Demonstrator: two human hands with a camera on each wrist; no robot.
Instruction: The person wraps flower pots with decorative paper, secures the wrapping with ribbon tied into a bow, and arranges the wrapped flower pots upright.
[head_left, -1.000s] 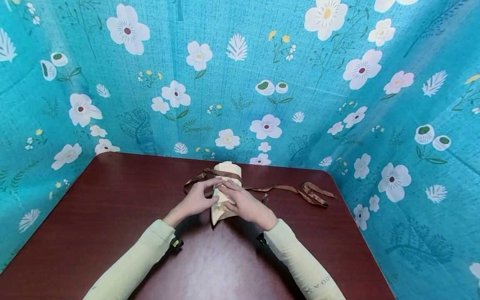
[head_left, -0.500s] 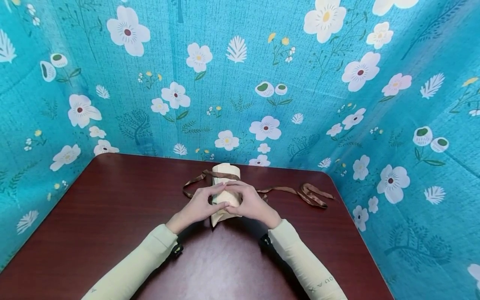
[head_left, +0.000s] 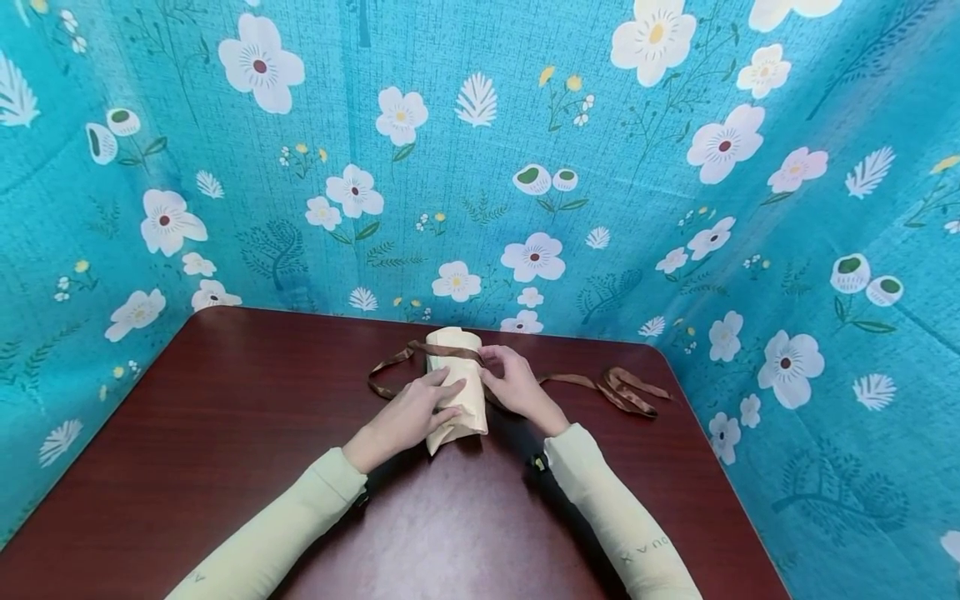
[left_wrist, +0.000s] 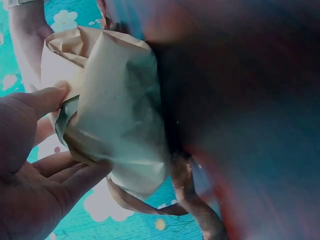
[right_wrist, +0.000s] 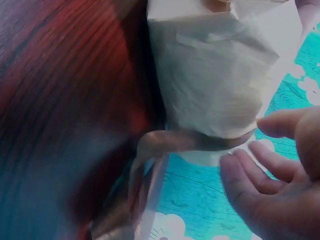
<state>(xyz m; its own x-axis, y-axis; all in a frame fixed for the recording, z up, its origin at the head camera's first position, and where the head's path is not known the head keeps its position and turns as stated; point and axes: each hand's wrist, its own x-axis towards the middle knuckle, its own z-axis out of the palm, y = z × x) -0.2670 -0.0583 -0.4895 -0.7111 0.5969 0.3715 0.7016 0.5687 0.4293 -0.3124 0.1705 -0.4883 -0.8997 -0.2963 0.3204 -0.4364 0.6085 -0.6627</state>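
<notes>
A cream paper-wrapped package lies near the table's far edge, with a brown ribbon across its far part. My left hand holds the package from the left. In the left wrist view its thumb presses one side of the wrapped paper, and its fingers lie against another. At the right side of the package my right hand is beside the ribbon. In the right wrist view thumb and fingers stand apart around the ribbon's edge; whether they touch it I cannot tell.
The ribbon's loose tail trails to the right over the dark red table. Left of the package a ribbon loop lies on the tabletop. A blue flowered cloth hangs behind the table and along its sides.
My hands have parted from where their fingertips met over the package. The right has moved to the ribbon at the package's right side; the left has settled on the package's left side.
</notes>
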